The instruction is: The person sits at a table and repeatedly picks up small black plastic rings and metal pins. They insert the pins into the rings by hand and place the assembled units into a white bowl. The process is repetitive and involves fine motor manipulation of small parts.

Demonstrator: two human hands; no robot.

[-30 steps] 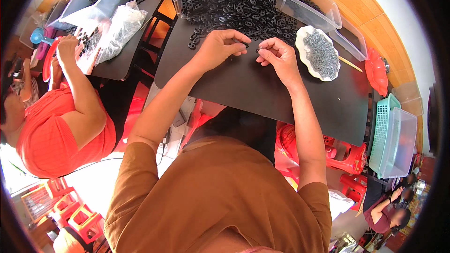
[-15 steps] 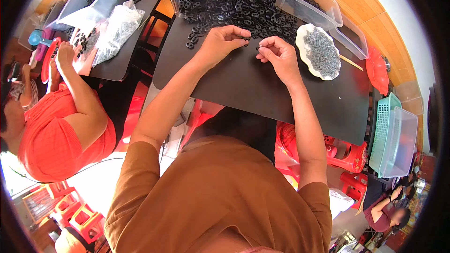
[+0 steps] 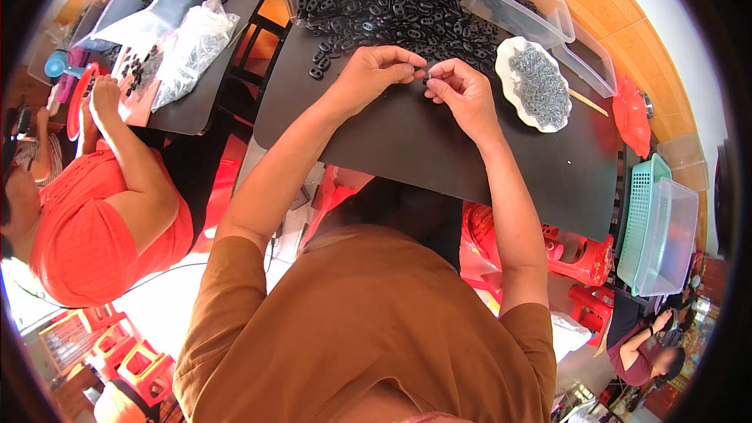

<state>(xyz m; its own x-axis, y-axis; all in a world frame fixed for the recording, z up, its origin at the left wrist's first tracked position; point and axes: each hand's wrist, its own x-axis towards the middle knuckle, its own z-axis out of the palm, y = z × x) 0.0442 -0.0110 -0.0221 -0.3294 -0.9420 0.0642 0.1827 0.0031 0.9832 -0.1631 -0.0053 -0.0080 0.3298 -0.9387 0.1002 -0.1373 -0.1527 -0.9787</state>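
Note:
Over the dark table (image 3: pixel 376 149) my two hands meet, fingertips nearly touching. My left hand (image 3: pixel 377 74) is closed in a pinch on a small black piece, mostly covered by the fingers. My right hand (image 3: pixel 464 92) also pinches, with a tiny item at its fingertips that is too small to name. Just beyond them spreads a large heap of black oval pieces with holes (image 3: pixel 384 0). Right of my right hand stands a white scalloped dish (image 3: pixel 507 102) full of small, shiny grey parts (image 3: pixel 539 86).
Clear plastic bins (image 3: pixel 540 19) flank the heap. A red dish (image 3: pixel 629 113) and a turquoise basket (image 3: pixel 638 204) are at the right. On the left, a person in red (image 3: pixel 110 219) works at another table with a plastic bag (image 3: pixel 196 55). Red stools (image 3: pixel 576 254) stand below.
My hands have come closer together, closing the gap between their fingertips. The black piece, visible in my left fingers before, is now mostly hidden.

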